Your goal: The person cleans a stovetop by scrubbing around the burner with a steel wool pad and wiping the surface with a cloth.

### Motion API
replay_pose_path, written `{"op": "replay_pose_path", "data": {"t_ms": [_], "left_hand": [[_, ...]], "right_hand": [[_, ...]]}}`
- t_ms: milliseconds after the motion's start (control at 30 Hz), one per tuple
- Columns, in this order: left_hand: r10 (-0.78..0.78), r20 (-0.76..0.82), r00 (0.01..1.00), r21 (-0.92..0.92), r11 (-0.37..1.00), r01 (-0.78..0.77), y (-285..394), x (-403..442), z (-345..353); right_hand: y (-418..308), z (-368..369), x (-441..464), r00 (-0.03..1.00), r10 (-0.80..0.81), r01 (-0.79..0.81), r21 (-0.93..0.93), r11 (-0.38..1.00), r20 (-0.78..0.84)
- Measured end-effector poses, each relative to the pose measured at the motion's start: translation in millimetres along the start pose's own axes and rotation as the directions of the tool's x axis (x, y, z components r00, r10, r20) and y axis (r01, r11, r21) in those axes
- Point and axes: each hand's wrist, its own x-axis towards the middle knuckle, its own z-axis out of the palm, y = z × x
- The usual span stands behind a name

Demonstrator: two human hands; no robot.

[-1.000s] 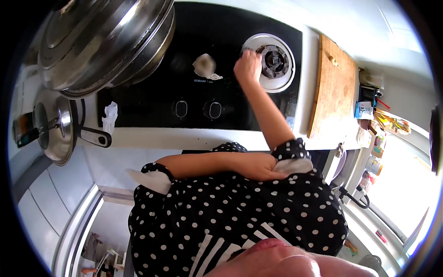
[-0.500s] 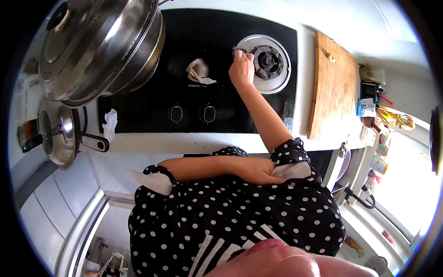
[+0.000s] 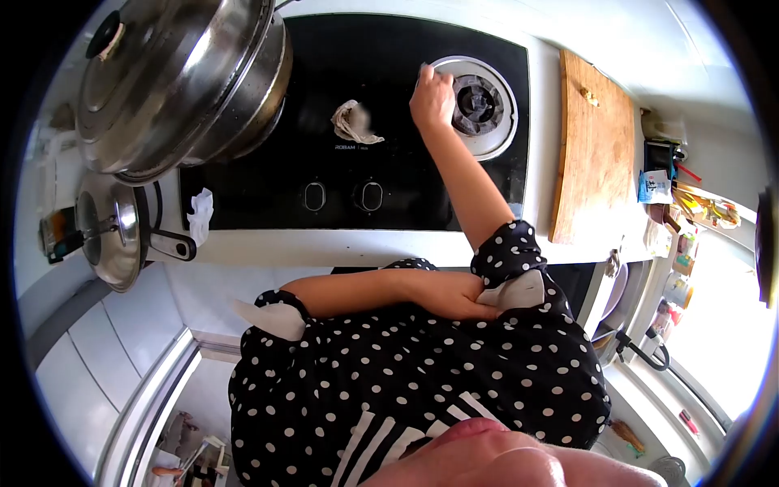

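My right hand point(image 3: 432, 97) is closed at the left edge of the round silver burner plate point(image 3: 497, 149). A little of a grey steel wool scrubber point(image 3: 424, 70) shows at its fingertips; the rest is hidden. The dark burner point(image 3: 479, 104) sits in the middle of that plate. Across my body, my left hand point(image 3: 450, 295) is closed at the pale turned-up cuff point(image 3: 519, 292) of my right sleeve, with its fingertips partly hidden in the fabric. A crumpled beige cloth point(image 3: 350, 123) lies on the black glass hob point(image 3: 268, 195), left of my right hand.
A large lidded steel pot point(image 3: 187, 89) stands on the hob's left side. Beside it are a pan with a glass lid point(image 3: 114, 235) and a crumpled white tissue point(image 3: 200, 213). Two knobs point(image 3: 372, 196) sit at the hob's front. A wooden cutting board point(image 3: 596, 154) lies to the right.
My right hand has shifted slightly up along the burner plate's left edge, and less of the scrubber shows. My left hand stays at the cuff. The whole view has moved slightly.
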Motion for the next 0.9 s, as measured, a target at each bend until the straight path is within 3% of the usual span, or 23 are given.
{"op": "replay_pose_path", "data": {"t_ms": [100,133,200,333,400,433,467,567,600,700,800,833,900], "left_hand": [[-0.024,0.033,0.999,0.089,0.996,0.021,-6,2,-6],[-0.034,0.057,0.998,0.119,0.993,0.027,-6,4,-4],[0.021,-0.008,1.0,0.075,0.997,-0.021,-9,4,2],[0.014,-0.07,0.997,-0.143,0.989,-0.024,-8,-11,3],[-0.016,-0.039,0.999,-0.036,0.999,0.014,3,-24,-6],[-0.033,-0.01,0.999,0.036,0.999,0.033,6,-28,-11],[-0.054,0.017,0.998,0.103,0.993,0.052,7,-32,-15],[0.094,-0.072,0.993,0.005,0.996,-0.094,-6,-40,-15],[0.128,-0.101,0.987,-0.034,0.991,-0.132,-8,-42,-14],[0.007,-0.075,0.997,-0.045,0.999,-0.011,-9,-45,-16],[0.03,0.002,1.0,0.05,0.998,-0.03,-5,-47,-21],[0.075,0.001,0.997,0.088,0.993,-0.075,-8,-43,-17],[0.163,0.001,0.987,0.164,0.973,-0.161,-18,-33,-9]], "right_hand": [[-9,3,-17,0.993,-0.114,0.114,-0.016,0.993,0.005],[-3,4,-11,0.997,-0.075,0.075,-0.013,0.997,0.002],[10,12,16,1.0,0.011,-0.011,-0.001,1.0,-0.002],[4,13,41,0.993,0.12,-0.121,-0.243,0.962,-0.02],[-31,12,14,0.995,0.1,-0.088,-0.338,0.937,0.019],[-42,23,-1,0.989,0.083,-0.053,-0.232,0.971,0.123],[-50,24,-19,1.0,0.014,-0.001,-0.419,0.908,0.027],[-29,41,-1,0.993,0.076,-0.093,-0.209,0.973,-0.089],[-23,20,12,1.0,0.014,-0.006,-0.304,0.953,0.023],[-18,18,28,0.992,0.124,-0.125,-0.388,0.913,-0.027],[-25,-1,-13,0.999,-0.03,0.044,-0.345,0.937,0.045],[-25,-12,-36,0.996,-0.049,0.063,-0.217,0.974,0.072],[-11,-2,-77,0.995,-0.082,0.076,-0.106,0.991,-0.059]]}}
